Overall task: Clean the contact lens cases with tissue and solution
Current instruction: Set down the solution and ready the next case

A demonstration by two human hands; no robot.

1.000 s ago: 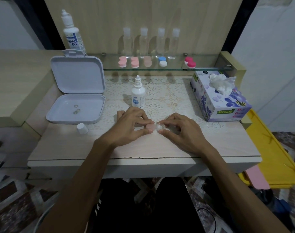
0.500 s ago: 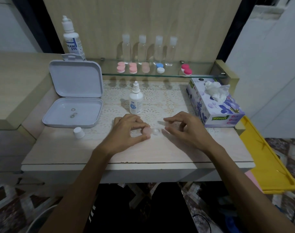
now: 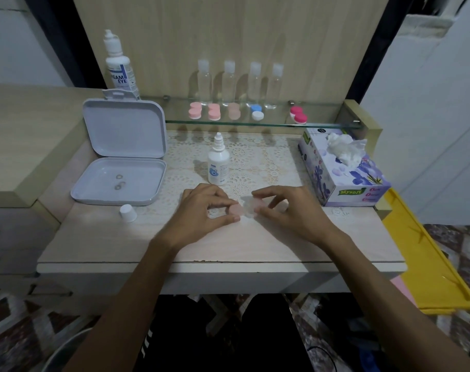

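At the left of the frame an open white box [image 3: 118,181] lies on the bench [image 3: 228,242], a white cap [image 3: 128,212] just below it. In the centre, behind the hands, stands a small dropper bottle [image 3: 218,164]. The left hand [image 3: 201,210] pinches the pink lens case [image 3: 237,209] in curled fingers; the right hand [image 3: 290,210] pinches its other end. A tissue box [image 3: 343,173] sits at right.

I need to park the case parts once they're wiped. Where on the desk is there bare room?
Bare desk runs along the front edge, widest to the right of the right hand, below the tissue box. A smaller patch lies left of the left hand, past the loose white cap. It is crowded around the dropper bottle and open white box.
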